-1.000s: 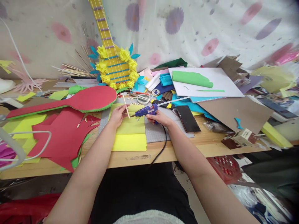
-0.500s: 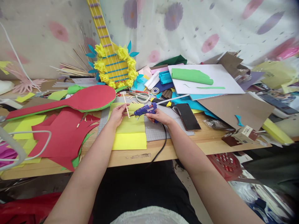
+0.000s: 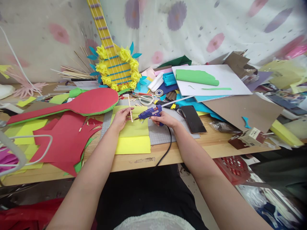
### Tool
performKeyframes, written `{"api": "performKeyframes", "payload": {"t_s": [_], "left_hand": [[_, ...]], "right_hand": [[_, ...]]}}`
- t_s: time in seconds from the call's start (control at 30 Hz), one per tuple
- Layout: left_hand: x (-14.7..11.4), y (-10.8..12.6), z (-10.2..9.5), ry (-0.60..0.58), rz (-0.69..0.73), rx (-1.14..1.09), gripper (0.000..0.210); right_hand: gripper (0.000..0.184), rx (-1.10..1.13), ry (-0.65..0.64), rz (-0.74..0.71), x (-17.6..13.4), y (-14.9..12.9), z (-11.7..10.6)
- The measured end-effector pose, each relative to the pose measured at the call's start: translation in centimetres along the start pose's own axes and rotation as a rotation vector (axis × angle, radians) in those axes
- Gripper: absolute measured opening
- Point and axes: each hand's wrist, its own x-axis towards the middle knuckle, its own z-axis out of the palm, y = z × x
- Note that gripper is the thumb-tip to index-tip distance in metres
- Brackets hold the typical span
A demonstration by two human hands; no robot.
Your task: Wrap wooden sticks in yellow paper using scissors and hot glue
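Note:
Between the fingers of my left hand (image 3: 122, 118) is a thin pale stick (image 3: 129, 106), held nearly upright. My right hand (image 3: 165, 119) grips a blue hot glue gun (image 3: 150, 112), its nozzle pointing left, close to the stick's lower end. A white glue stick (image 3: 178, 101) juts from the gun's back, and a black cord (image 3: 168, 150) runs down over the table edge. Beneath both hands lies yellow crepe paper (image 3: 133, 145), on a grey cutting mat (image 3: 159, 137).
At the left lie a red guitar-shaped cutout (image 3: 96, 100) and red paper scraps (image 3: 62, 140). A yellow flowered paper guitar (image 3: 117, 70) leans at the back. Scissors (image 3: 146, 100) lie behind my hands. A phone (image 3: 193, 119) and white board (image 3: 213, 91) are to the right.
The glue gun's nozzle has drawn slightly right, leaving a small gap to the stick. Both hands keep their holds.

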Motion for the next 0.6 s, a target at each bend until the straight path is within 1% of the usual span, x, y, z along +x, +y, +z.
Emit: {"api": "performKeyframes", "payload": {"t_s": [0.23, 0.6], "left_hand": [[-0.04, -0.03, 0.07, 0.012, -0.007, 0.01, 0.019], [-0.15, -0.18, 0.27, -0.023, -0.026, 0.039, 0.021]], "right_hand": [[0.042, -0.058, -0.025, 0.002, 0.06, -0.09, 0.24], [0.042, -0.076, 0.06, 0.001, 0.45, 0.67, 0.06]]}}
